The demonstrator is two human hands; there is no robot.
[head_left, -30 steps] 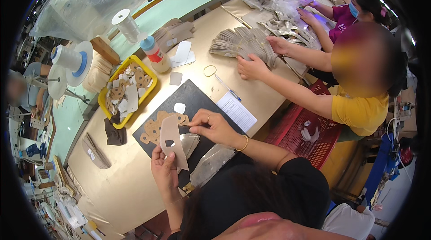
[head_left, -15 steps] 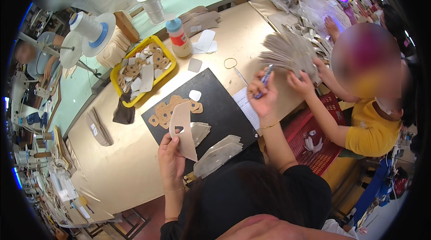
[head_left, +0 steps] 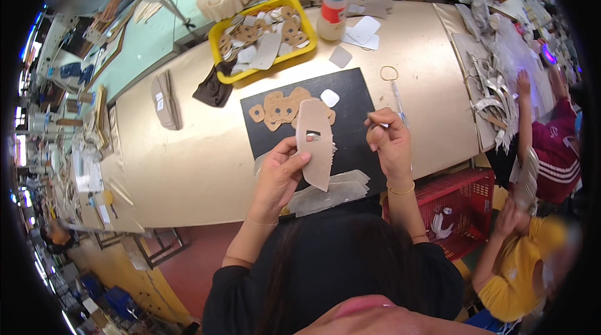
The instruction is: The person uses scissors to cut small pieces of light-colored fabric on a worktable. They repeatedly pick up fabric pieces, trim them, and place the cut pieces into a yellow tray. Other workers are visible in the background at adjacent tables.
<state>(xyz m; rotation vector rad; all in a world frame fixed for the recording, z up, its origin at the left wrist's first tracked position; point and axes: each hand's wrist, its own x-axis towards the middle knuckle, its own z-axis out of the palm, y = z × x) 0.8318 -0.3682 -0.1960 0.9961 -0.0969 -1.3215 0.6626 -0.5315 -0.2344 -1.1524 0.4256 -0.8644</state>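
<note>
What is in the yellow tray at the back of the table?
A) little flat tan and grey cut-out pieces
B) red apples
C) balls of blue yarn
A: the yellow tray is filled with small flat cut-out pieces in tan and pale grey.

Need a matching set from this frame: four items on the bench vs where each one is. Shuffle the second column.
Items:
1. tan cut piece with a slot
2. yellow tray
3. red crate
4. wire ring

Places:
A. below the table edge, at right
B. held up in the left hand
C. flat on the table, right of the black mat
D. far side of the table, full of small pieces

Pairs: 1-B, 2-D, 3-A, 4-C
</note>
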